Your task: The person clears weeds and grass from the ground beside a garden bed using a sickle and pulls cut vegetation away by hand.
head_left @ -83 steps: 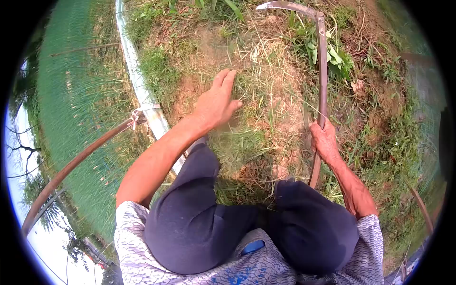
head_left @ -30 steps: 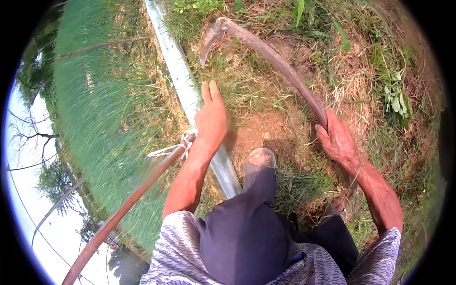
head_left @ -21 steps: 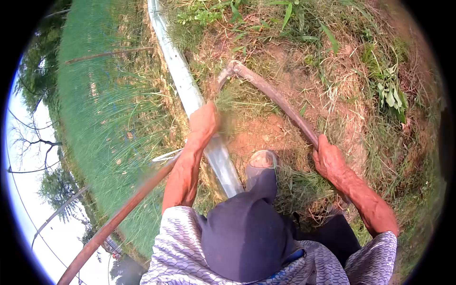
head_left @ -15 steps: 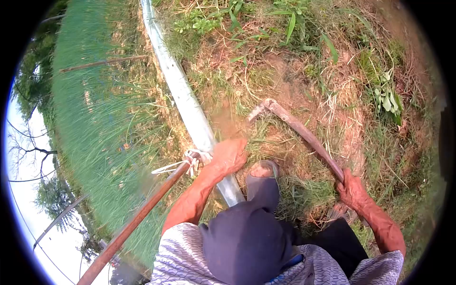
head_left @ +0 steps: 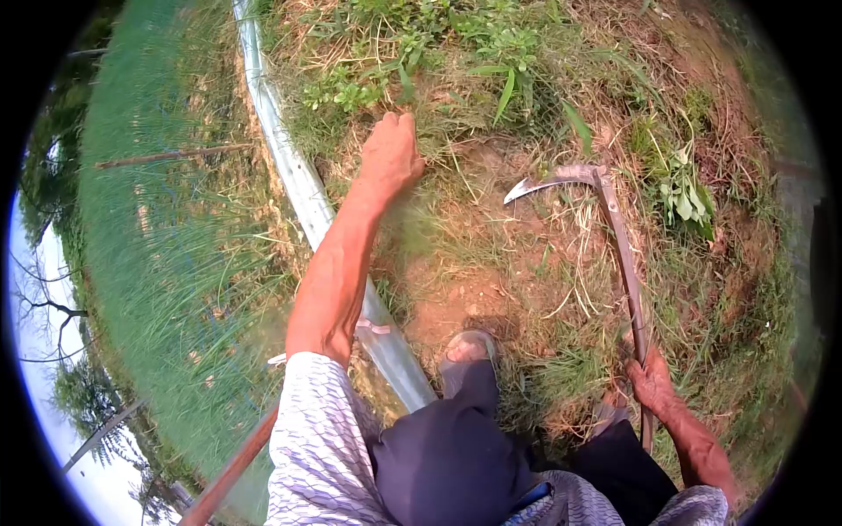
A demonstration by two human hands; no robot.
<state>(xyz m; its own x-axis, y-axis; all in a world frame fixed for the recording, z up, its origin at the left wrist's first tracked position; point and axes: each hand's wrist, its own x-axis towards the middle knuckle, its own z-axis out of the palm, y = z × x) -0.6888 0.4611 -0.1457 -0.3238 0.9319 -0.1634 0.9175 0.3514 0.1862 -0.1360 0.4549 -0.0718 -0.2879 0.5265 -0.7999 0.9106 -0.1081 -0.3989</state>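
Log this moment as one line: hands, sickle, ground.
left hand: on green grass tuft | right hand: grips long-handled curved metal sickle | blade: tip toward grass | white pipe: beside left arm

Bright daylight, soft shadows; strong fisheye warp, black vignette, slight motion blur.

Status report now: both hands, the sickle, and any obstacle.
Left hand reaching into grass tuft. Right hand gripping sickle, blade over bare soil. Metal pipe lies beside left arm.
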